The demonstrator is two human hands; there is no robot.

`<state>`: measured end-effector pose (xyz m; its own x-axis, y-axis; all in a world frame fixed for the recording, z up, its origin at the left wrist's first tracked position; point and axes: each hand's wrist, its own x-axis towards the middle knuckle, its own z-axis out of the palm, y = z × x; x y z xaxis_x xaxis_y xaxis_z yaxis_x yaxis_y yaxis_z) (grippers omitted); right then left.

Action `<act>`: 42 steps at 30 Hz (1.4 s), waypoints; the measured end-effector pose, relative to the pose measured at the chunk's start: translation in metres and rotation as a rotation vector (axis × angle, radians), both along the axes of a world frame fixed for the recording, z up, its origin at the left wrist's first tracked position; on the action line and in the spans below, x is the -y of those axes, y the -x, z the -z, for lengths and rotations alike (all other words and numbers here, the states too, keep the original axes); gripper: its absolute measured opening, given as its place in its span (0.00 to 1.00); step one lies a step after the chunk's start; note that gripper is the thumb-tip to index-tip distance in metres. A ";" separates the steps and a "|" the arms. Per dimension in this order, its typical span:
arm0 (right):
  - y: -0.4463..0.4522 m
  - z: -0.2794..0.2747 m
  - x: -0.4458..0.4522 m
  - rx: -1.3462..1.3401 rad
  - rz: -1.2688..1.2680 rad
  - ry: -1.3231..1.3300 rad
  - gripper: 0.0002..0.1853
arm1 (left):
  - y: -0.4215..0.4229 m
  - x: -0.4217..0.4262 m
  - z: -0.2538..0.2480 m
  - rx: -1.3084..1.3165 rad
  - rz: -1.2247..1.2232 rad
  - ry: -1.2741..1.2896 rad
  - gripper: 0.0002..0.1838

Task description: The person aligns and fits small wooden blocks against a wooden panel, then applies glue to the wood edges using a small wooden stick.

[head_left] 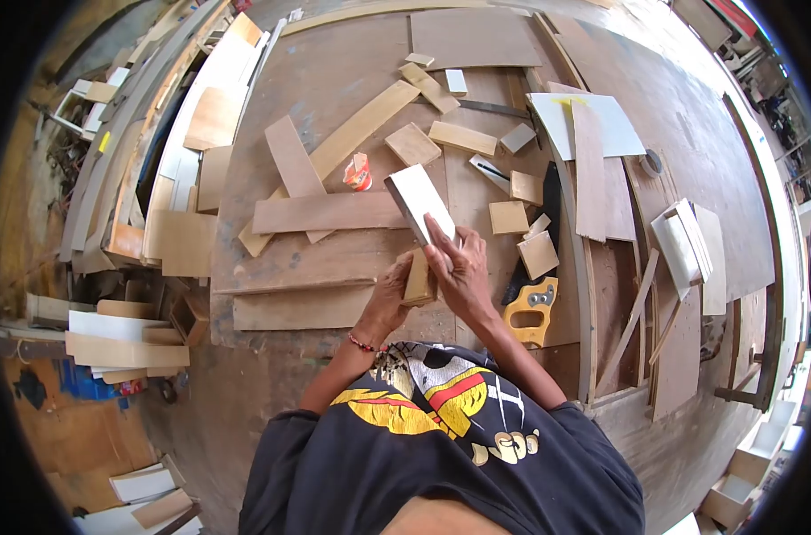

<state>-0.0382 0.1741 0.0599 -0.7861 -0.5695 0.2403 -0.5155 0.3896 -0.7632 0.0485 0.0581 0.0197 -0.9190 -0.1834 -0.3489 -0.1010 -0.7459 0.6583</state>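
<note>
Close in front of my body, my left hand (389, 292) is closed around a small wooden block (419, 280), gripping it from the left. From the other side, my right hand (463, 272) has its fingers over the lower end of a white-faced board piece (417, 198), which tilts up and away from me. The board's lower end meets or overlaps the block; whether the two are joined I cannot tell. A handsaw with a yellow handle (531, 312) lies just right of my right hand, its dark blade pointing away.
Several wood offcuts (463, 138) and small blocks (509, 218) lie across the worktable (334, 53). A red and white container (358, 172) stands left of centre. Long strips cross at the left, including a flat plank (325, 212). A white panel (615, 125) lies at the right.
</note>
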 end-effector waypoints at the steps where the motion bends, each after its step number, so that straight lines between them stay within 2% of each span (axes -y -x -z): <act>1: -0.005 0.002 0.001 -0.003 -0.025 0.003 0.22 | 0.001 0.001 -0.004 0.036 -0.047 0.007 0.19; 4: -0.026 -0.009 -0.005 -0.068 -0.164 0.013 0.22 | -0.003 0.009 -0.004 0.007 -0.185 0.146 0.21; 7: -0.029 -0.005 -0.007 -0.103 -0.158 0.067 0.21 | -0.002 0.015 -0.002 0.011 -0.096 0.128 0.20; 9: -0.014 0.010 0.001 -0.056 -0.025 0.076 0.21 | 0.001 0.015 0.012 0.029 -0.004 0.062 0.19; 10: 0.000 0.016 0.005 -0.026 0.032 0.073 0.21 | 0.000 0.001 -0.006 0.088 -0.040 0.041 0.19; 12: 0.010 0.020 0.006 0.019 0.039 0.138 0.21 | -0.002 0.003 0.004 0.095 0.035 0.096 0.19; 13: 0.008 0.015 0.003 0.028 0.022 0.098 0.21 | 0.001 0.005 0.004 0.091 0.036 0.101 0.19; 15: -0.011 0.012 -0.003 0.016 -0.053 0.084 0.22 | 0.009 0.007 0.004 0.121 -0.112 0.011 0.21; 16: -0.020 0.005 -0.006 0.004 -0.115 0.116 0.22 | 0.010 0.010 -0.012 0.075 -0.124 0.069 0.23; 18: -0.028 0.002 -0.007 0.059 -0.145 0.130 0.21 | 0.007 0.012 -0.013 0.057 -0.179 0.128 0.22; 19: -0.025 0.004 -0.006 0.046 -0.126 0.127 0.21 | 0.006 0.015 -0.007 0.060 -0.178 0.128 0.22; 21: -0.015 0.010 -0.004 0.015 -0.014 0.072 0.22 | 0.004 0.018 0.007 -0.024 0.019 0.066 0.21; 24: 0.010 0.024 0.001 0.066 0.057 0.110 0.22 | 0.004 -0.002 0.007 0.116 -0.051 0.145 0.20; 26: 0.000 0.016 -0.003 0.078 0.052 0.116 0.21 | 0.007 0.000 0.002 0.119 -0.074 0.162 0.19; 28: -0.019 0.010 -0.008 -0.027 -0.007 0.105 0.21 | 0.010 0.004 -0.002 0.051 -0.113 0.027 0.20; 29: -0.025 0.000 -0.010 -0.047 -0.068 0.136 0.21 | 0.006 0.008 -0.009 0.036 -0.078 0.141 0.20; 30: -0.022 0.001 -0.008 -0.049 -0.065 0.137 0.21 | 0.007 0.013 -0.008 0.034 -0.076 0.142 0.20; 32: -0.018 0.008 -0.006 -0.044 0.015 0.135 0.21 | 0.002 0.015 -0.003 -0.048 0.071 0.110 0.20; 33: -0.007 0.016 -0.003 -0.063 0.060 0.123 0.21 | 0.006 0.000 -0.013 0.083 -0.065 0.046 0.19; 35: 0.015 0.023 -0.003 0.025 0.077 0.078 0.22 | 0.002 -0.003 0.013 0.060 -0.049 0.038 0.19; 38: 0.025 0.025 -0.004 0.110 0.066 0.056 0.22 | -0.001 0.002 0.015 -0.027 -0.005 -0.082 0.19; 40: 0.022 0.022 -0.005 0.321 0.052 0.265 0.23 | 0.002 0.014 0.007 -0.196 0.104 -0.383 0.19; 42: 0.009 0.009 -0.015 0.306 0.025 0.260 0.21 | 0.002 0.017 0.003 -0.131 0.048 -0.355 0.19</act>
<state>-0.0474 0.1887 0.0507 -0.8564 -0.5006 0.1263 -0.2418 0.1727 -0.9549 0.0465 0.0411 0.0167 -0.9646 -0.0280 -0.2623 -0.0735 -0.9265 0.3691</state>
